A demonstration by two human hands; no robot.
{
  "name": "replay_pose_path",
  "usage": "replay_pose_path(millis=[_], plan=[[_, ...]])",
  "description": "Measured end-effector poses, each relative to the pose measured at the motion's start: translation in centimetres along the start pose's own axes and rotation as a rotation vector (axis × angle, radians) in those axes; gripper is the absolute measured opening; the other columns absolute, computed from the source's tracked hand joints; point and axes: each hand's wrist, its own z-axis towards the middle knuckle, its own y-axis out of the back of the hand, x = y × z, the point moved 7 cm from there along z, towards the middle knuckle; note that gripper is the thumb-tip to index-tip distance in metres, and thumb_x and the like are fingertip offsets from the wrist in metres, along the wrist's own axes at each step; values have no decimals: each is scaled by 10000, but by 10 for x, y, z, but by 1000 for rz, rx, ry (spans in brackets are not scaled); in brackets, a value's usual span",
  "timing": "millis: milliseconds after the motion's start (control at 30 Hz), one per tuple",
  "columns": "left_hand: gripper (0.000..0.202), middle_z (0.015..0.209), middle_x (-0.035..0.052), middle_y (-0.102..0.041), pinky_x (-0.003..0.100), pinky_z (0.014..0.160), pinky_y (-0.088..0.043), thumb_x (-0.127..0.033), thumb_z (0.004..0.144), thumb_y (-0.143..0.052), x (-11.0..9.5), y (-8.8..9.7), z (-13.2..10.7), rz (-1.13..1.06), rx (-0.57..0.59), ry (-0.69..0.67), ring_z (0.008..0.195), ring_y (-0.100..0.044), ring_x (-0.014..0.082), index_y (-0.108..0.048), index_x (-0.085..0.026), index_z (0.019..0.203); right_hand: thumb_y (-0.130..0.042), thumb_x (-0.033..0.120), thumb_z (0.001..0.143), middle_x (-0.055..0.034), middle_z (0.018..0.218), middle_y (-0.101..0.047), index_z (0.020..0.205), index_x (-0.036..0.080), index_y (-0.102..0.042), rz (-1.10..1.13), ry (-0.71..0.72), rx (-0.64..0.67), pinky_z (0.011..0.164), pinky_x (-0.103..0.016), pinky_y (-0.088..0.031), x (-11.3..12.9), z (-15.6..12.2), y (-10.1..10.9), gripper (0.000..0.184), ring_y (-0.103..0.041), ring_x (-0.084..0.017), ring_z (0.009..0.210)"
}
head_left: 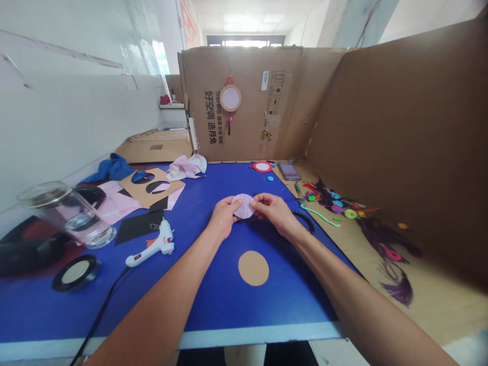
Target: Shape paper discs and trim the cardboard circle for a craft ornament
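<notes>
A small pale lilac disc (pixel 243 206), with faint lines on its face, is held over the blue table. My left hand (pixel 224 213) pinches its left edge, thumb on top. At the right edge, the thumb and fingers of my right hand (pixel 272 211) are closed on the same disc. A round piece of brown cardboard (pixel 253 268) lies flat on the table, nearer to me than both hands. Partly behind my right forearm is a black ring-shaped item (pixel 305 219).
To the left are a white glue gun (pixel 152 246) with a black cord, a glass of water (pixel 76 218), cut cardboard (pixel 150 185) and black sheets. Tassels, beads and buttons (pixel 337 203) lie along the right. Cardboard walls (pixel 247 122) stand behind, with a round ornament (pixel 231 97) hanging there.
</notes>
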Motion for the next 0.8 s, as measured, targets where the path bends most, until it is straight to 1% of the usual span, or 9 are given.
replay_pose_path(millis=[200,367,467,567,633,800], plan=[[345,824,89,-764,336,694,-575,-329,660,-898,-2,-2,-2,15,4,5,714,-706,200,-760,-147,919,-800,443,707,12,684,-652,856,196,-697,4,28,-7,561,-251,-453,-1,2,2,306,-551,-123,589],[352,830,95,-769,330,682,-570,-338,650,-898,-2,0,-2,14,-14,-2,724,-713,208,-756,-148,911,-761,528,764,-9,737,-660,896,195,-716,5,22,-32,576,-244,-461,0,1,4,361,-588,-140,662],[342,835,87,-768,327,686,-568,-330,654,-891,-2,2,0,2,-19,-7,717,-707,199,-754,-152,912,-784,562,749,-5,734,-661,880,195,-712,0,6,-7,573,-243,-462,1,-1,2,396,-580,-132,644],[338,836,85,-766,336,693,-572,-320,663,-880,-1,2,0,-2,-15,-8,710,-703,197,-754,-149,925,-838,507,696,5,708,-666,861,193,-702,-3,-7,25,567,-247,-464,-1,0,-1,380,-560,-120,600],[334,831,85,-765,332,688,-571,-314,661,-881,-2,2,0,-2,-21,-7,704,-701,196,-752,-146,920,-850,468,672,14,668,-655,829,192,-688,-1,-6,24,560,-249,-460,-2,1,-1,356,-541,-113,569],[352,806,71,-758,307,655,-567,-321,641,-902,-5,-1,-3,12,-12,-13,681,-692,183,-743,-149,904,-826,456,675,27,623,-629,808,186,-675,1,8,5,552,-247,-441,-4,3,2,337,-519,-104,542]])
